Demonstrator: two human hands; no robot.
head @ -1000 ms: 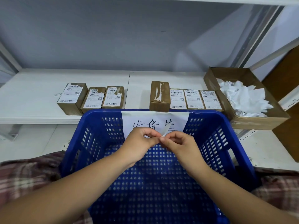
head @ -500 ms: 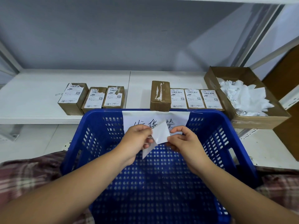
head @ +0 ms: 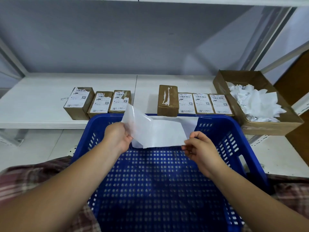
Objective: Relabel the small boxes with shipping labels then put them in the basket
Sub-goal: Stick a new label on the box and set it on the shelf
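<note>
both hands are raised over a blue basket (head: 234, 131). the left hand (head: 117, 138) grips one end of a thin white shipping label (head: 160, 133). the right hand (head: 200, 150) pinches the opposite corner, and the sheet is spread between them. it looks light, floppy and probably sticky, so edges are the safest hold. small boxes (head: 100, 102) line the shelf (head: 33, 101) beyond the hands, with a bare brown box (head: 167, 100) straight ahead.

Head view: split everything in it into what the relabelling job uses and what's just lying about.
Job: label sheet pinched by left hand and right hand; stripped box; three torn-label boxes; three intact labels; blue basket.
Lying about: cardboard tray of paper scraps; plaid cloth.
</note>
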